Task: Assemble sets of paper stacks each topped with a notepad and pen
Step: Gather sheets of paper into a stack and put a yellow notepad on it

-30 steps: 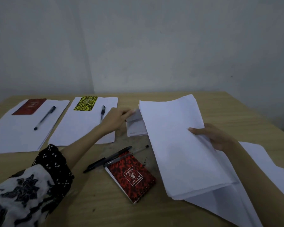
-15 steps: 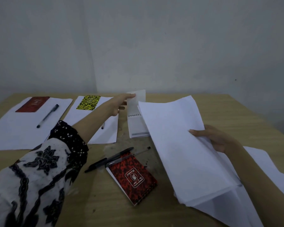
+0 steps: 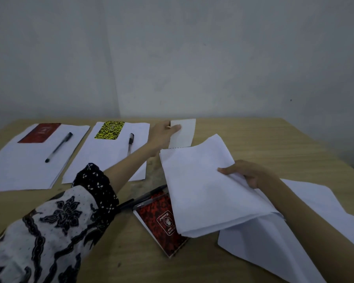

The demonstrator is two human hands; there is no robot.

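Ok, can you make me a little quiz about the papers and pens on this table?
1. True or false: the yellow notepad lies on a paper stack.
2. Which hand holds the sheaf of papers?
3. How many finished sets have both a notepad and a pen: A) one B) two C) four

Key: 1 true. 2 the right hand; the left hand holds a white notepad. 3 B.

Views: one only, the head camera, so no second view shares any of the scene.
Position: above the near edge of the table [image 3: 264,139], at the person's head.
Facing: forward and down, toward the far edge and the wall [image 3: 192,58] behind it.
Nearness: close; both forearms fill the lower frame.
Lens: wide-angle; the far edge bows.
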